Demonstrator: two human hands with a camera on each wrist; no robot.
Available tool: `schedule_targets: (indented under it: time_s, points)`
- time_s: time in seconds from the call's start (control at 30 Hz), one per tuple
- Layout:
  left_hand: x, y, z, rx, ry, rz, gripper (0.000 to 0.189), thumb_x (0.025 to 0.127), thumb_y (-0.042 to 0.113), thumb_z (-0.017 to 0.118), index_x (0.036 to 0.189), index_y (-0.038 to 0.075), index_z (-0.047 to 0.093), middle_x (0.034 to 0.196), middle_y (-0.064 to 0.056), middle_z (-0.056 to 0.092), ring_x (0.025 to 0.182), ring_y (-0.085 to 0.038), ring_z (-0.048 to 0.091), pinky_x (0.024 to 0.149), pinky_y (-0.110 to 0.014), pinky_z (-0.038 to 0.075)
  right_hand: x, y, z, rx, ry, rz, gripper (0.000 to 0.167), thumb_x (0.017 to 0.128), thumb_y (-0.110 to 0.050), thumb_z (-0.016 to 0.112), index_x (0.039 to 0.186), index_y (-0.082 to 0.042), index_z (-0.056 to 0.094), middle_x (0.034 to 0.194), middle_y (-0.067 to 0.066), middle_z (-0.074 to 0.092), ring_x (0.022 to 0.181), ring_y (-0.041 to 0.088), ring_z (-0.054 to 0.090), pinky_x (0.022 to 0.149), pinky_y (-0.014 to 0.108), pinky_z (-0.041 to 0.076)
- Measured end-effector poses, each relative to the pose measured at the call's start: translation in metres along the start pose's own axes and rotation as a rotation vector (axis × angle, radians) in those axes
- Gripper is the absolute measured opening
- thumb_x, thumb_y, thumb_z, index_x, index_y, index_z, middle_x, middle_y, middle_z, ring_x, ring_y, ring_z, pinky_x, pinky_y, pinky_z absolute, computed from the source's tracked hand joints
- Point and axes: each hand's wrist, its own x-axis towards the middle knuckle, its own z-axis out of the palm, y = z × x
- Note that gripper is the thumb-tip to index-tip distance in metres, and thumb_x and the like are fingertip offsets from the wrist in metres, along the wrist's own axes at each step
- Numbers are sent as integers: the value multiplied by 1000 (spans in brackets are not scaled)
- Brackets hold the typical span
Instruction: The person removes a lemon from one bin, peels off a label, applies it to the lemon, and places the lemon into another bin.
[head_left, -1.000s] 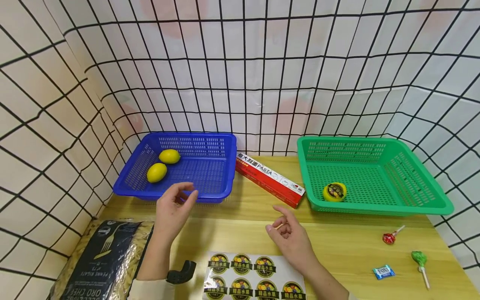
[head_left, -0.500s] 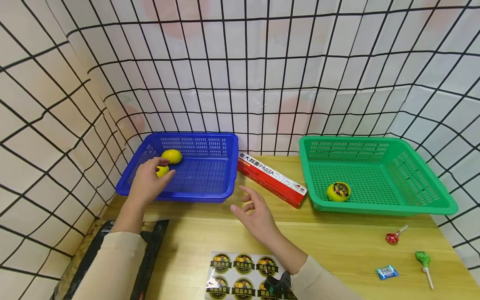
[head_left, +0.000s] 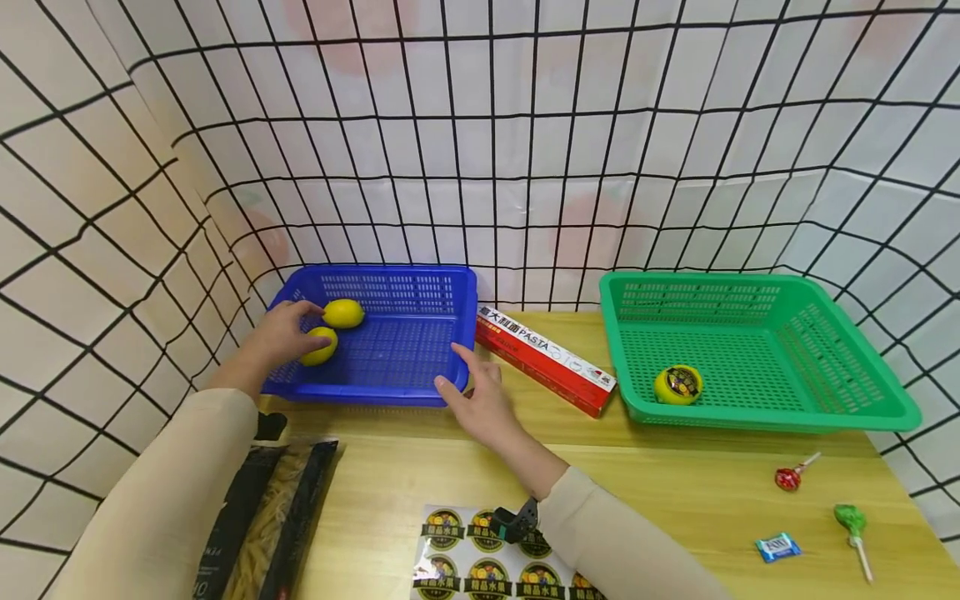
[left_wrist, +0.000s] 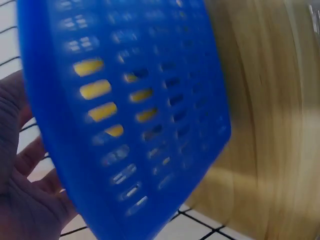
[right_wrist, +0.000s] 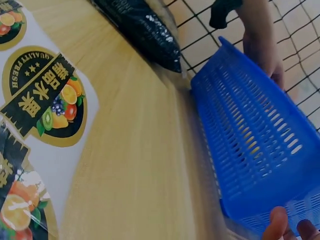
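Two lemons lie in the blue basket [head_left: 390,395], the near lemon [head_left: 318,356] and the far lemon [head_left: 344,313]. My left hand [head_left: 281,335] reaches over the basket's left side, thumb overlapping the near lemon and fingertips close to the far one. Through the basket's slots, yellow shows in the left wrist view, with that hand [left_wrist: 30,185] past the rim. My right hand [head_left: 483,402] is at the basket's front right corner, thumb and index finger spread at the rim. Only its fingertips [right_wrist: 278,222] show in the right wrist view.
A green basket [head_left: 757,421] holds a yellow fruit with a black label [head_left: 678,385]. Between the baskets lies a red pasta box [head_left: 547,358]. A sticker sheet [head_left: 468,554], a penne bag [head_left: 262,525], a red lollipop [head_left: 788,478], a green lollipop [head_left: 851,521] and a blue-wrapped sweet [head_left: 777,547] are on the table.
My left hand has moved left and forward over the near lemon. The right hand has moved left to the blue basket's corner. The penne bag has shifted and looks tipped.
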Motion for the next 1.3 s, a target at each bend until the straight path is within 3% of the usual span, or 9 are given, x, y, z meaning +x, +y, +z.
schedule_targets:
  time_s: [0.23,0.4,0.73,0.97,1.3]
  points:
    - [15,-8,4,17,-93,-37,73,93,30,72,152,3,40,159,-35,27,147,-56,23,117,-73,22,3,7,6,-31,4,17,62,99,-45,61,155,-33,38,140,20,43,79,18,57,72,28,50]
    - [21,-13,10,16,-129,-53,76,92,28,73,154,1,37,159,-37,25,147,-57,23,117,-73,22,3,11,7,-31,-2,-1,63,99,-45,60,156,-33,37,140,19,44,78,16,57,71,28,51]
    - [31,-20,23,-42,-129,-93,75,92,24,71,154,0,35,158,-35,30,144,-57,29,118,-70,24,3,13,9,-37,17,-40,61,100,-43,59,155,-30,38,139,18,46,79,13,55,74,28,50]
    - [32,-22,30,14,-97,-86,71,90,20,73,150,-2,41,154,-37,36,141,-57,33,118,-70,25,2,13,9,-12,15,-7,60,100,-44,60,154,-33,38,139,15,46,81,15,56,74,29,50]
    - [31,-26,30,2,-82,-55,67,90,17,72,147,-5,44,149,-36,42,137,-56,39,116,-68,30,3,13,11,-17,16,0,60,100,-46,60,154,-36,38,139,14,46,80,15,56,73,29,50]
